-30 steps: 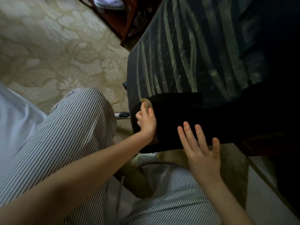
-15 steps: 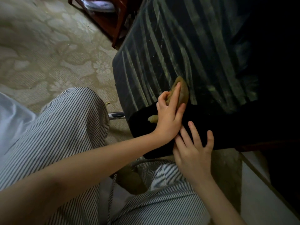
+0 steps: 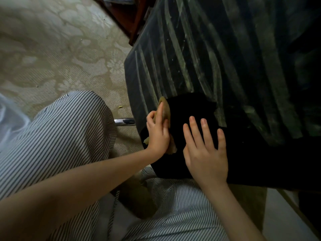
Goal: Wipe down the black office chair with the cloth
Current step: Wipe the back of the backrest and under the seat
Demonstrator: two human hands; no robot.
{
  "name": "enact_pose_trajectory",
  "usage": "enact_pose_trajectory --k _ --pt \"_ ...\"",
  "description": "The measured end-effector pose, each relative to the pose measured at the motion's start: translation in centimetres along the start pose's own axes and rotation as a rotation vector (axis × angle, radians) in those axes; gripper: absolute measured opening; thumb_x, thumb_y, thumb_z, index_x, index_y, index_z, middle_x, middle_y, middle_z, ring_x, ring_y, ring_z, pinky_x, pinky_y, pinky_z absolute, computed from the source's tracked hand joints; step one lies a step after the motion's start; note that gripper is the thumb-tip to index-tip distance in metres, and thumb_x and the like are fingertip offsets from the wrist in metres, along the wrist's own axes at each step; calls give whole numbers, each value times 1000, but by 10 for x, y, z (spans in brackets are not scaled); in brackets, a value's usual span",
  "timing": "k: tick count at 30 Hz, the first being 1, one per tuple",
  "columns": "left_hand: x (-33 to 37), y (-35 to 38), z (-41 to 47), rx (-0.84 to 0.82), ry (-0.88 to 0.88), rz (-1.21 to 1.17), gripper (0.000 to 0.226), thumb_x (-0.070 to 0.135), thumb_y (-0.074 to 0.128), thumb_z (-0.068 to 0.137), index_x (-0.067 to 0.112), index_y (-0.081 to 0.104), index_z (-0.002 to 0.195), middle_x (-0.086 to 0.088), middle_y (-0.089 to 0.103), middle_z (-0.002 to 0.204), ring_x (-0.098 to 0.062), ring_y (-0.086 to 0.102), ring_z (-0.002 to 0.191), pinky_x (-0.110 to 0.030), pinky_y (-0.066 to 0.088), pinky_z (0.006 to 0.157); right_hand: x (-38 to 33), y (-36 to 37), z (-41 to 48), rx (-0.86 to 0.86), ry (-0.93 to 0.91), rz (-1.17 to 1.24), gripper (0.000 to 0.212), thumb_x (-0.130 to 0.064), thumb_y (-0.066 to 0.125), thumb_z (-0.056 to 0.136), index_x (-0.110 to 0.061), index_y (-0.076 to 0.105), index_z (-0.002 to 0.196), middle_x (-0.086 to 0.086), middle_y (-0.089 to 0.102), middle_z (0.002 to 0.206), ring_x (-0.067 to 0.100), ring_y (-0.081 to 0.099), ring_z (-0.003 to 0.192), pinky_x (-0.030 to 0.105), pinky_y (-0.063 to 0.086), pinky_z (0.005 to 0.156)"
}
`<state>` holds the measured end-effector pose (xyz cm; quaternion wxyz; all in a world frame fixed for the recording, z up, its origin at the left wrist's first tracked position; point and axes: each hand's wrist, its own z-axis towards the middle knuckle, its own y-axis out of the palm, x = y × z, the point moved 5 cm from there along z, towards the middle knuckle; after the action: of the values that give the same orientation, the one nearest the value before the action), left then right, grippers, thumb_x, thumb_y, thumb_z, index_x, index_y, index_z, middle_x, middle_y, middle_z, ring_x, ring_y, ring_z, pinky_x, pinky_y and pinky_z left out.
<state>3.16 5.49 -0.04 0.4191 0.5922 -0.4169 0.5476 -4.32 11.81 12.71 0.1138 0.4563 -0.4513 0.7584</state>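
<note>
Your left hand presses the tan cloth flat against the black office chair, at its streaked lower edge. Your right hand lies beside it, fingers spread, holding nothing.

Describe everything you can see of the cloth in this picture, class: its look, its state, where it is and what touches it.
The cloth is a small, yellowish-tan rag, soft and crumpled rather than folded. Most of it is hidden under the left hand, which presses it flat-fingered against the black office chair, near the chair's left edge. One rounded end shows beyond the fingertips; small scraps peek out by the wrist. The right hand rests open on the chair beside it, not touching the cloth. Whether it is damp cannot be told.
</note>
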Motion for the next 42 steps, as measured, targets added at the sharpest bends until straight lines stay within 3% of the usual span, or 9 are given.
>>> enact_pose_trajectory --k 4,9,15,22,29,32,35,39,42 --pt "-38 -4 8 46 -140 30 58 9 38 98 46 14 135 -12 28 130 -26 37 117 -28 25 104 -2 5 1 -48 13 -46 50 -28 29 92 -14 49 136 8 40 147 26 25 137 47 -3 115" --pt "-85 -15 16 108 -402 -14 54 11 39 99 26 21 147 -17 29 133 -26 37 116 -22 24 102 -4 5 2 -50 5 -67 50 -29 30 92 -14 49 136 8 41 147 26 25 136 48 -3 114" --pt "-120 -26 13 8 -723 13 49 21 30 101 29 18 148 -21 22 146 -35 28 134 -39 20 110 -5 6 -2 -60 -3 -79 51 -28 29 93 -13 47 138 8 39 148 27 23 137 48 -3 115" --pt "-85 -8 -4 53 -821 -181 50 28 27 102 38 10 147 -12 10 153 -33 25 136 -46 24 110 -1 11 -9 -52 -7 -63 51 -27 29 92 -12 45 139 9 38 148 27 23 138 47 -4 115" --pt "-28 14 -21 -1 -589 -254 55 23 32 102 34 6 148 -8 13 143 -25 33 126 -30 27 106 7 18 -26 -39 -9 -15 52 -25 32 91 -12 44 139 8 36 148 26 23 138 45 -5 116" --pt "11 18 -27 -154 -244 -211 61 17 37 100 43 2 142 -4 10 142 -16 27 127 -23 24 106 10 21 -34 -52 20 54 54 -24 33 88 -12 43 140 7 32 150 26 13 144 43 -5 117" --pt "54 20 -33 -306 126 -119 57 15 41 97 50 12 132 -2 8 140 -14 20 130 -14 17 106 12 22 -39 -59 69 127 53 -24 36 86 -12 47 136 6 32 149 23 0 146 43 -5 117" --pt "90 17 -31 -331 451 32 56 25 40 94 44 14 140 7 11 133 -20 21 128 -37 22 114 13 16 -45 -47 122 253 46 -28 42 83 -11 64 120 7 52 138 26 28 136 43 3 115" --pt "104 15 -24 -222 691 156 48 32 39 97 36 15 139 3 14 132 -26 24 126 -33 23 113 16 4 -41 37 153 316 41 -26 43 85 -9 66 116 9 57 132 26 35 131 45 12 112"
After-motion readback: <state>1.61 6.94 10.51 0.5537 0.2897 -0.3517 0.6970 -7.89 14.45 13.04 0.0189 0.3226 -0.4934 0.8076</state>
